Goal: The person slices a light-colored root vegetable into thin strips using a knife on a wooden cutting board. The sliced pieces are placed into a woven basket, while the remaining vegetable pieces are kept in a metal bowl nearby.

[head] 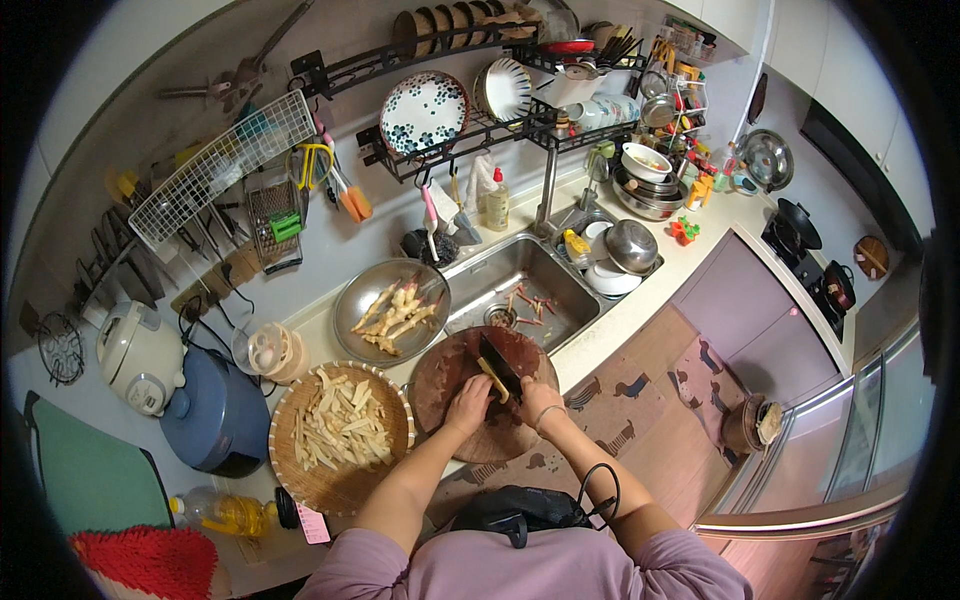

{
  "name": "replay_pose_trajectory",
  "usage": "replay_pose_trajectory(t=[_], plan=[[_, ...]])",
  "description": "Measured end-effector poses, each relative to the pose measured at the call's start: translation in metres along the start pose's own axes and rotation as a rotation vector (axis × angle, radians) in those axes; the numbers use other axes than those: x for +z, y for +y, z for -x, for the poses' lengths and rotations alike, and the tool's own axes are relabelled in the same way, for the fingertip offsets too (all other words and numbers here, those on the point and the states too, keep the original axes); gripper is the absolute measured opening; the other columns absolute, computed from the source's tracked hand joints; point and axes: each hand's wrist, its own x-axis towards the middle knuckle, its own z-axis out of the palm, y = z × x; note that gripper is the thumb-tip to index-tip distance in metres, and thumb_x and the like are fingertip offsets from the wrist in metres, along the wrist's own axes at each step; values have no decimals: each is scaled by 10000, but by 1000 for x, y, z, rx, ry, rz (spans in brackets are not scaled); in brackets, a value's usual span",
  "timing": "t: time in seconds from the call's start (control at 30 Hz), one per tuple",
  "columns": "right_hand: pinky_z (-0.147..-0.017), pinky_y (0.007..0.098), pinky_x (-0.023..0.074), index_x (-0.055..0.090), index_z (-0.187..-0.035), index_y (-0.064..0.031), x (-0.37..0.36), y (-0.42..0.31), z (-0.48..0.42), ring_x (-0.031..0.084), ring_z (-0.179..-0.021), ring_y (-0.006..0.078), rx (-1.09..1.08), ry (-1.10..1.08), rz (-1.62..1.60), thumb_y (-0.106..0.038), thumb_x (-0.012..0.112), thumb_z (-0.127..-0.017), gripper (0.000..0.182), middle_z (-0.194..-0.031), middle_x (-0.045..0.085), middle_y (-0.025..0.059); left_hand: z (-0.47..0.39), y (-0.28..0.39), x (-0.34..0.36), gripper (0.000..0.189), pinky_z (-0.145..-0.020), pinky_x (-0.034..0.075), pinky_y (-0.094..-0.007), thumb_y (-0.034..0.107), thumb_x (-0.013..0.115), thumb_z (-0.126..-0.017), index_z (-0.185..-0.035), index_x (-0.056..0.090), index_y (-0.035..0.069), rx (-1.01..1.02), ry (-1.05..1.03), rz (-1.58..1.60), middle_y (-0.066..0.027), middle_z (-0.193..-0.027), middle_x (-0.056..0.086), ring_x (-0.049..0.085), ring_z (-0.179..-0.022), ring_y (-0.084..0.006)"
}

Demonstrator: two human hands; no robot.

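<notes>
My right hand [540, 403] grips a kitchen knife with a broad dark blade [501, 365]. The blade stands over a round wooden chopping board [442, 371] beside a pale yellow piece of root, likely ginger [494, 381]. With its fingertips, my left hand [470, 405] holds that piece on the board, just left of the knife. To the left, a round woven bamboo basket [322, 487] carries many cut pale strips [341, 424]. Behind the board, a metal bowl [349, 311] contains whole knobbly roots [401, 313].
The steel sink [480, 281] behind the board contains reddish trimmings [531, 306]. Stacked bowls [631, 246] stand at its right. Left of the basket are a blue pot [217, 420], a rice cooker [141, 360] and an oil bottle [232, 512]. Dish racks [465, 146] hang above.
</notes>
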Motion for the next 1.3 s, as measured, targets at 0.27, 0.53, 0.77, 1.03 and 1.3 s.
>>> replay_pose_trajectory(t=[0.27,0.53,0.77,1.03,1.3], plan=[[-754,409,499,484,-1013,-15,22,-9,-19,607,-901,368,-1,42,38,-140,559,-800,258,-967,616,225,5,-11,10,323,-875,439,-386,65,558,-813,-1126,513,2,-12,-10,-46,-134,-1190,474,470,-1103,-318],[-762,452,483,504,-927,-12,27,28,-39,590,-880,409,-51,133,-145,-130,594,-765,219,-887,611,253,-2,-2,-1,349,-893,435,-381,108,573,-825,-1155,496,20,7,-7,14,-115,-1179,479,456,-1126,-291],[-713,475,469,513,-897,-6,7,31,-36,581,-808,418,-147,290,-184,-114,598,-758,195,-832,605,253,0,2,0,360,-863,454,-376,89,595,-805,-1147,494,37,-7,13,-15,-109,-1159,482,480,-1086,-299],[-719,464,483,519,-906,-1,10,23,-13,591,-799,416,-83,179,-80,-144,601,-773,212,-810,607,258,1,3,0,375,-845,459,-378,70,602,-791,-1147,490,35,41,48,-14,-111,-1147,482,488,-1064,-301],[-734,446,494,524,-949,-8,7,20,-3,601,-850,389,-28,91,-54,-139,578,-792,212,-875,620,235,2,3,0,374,-844,458,-373,107,590,-816,-1168,486,37,18,23,-38,-105,-1178,466,479,-1082,-286]])
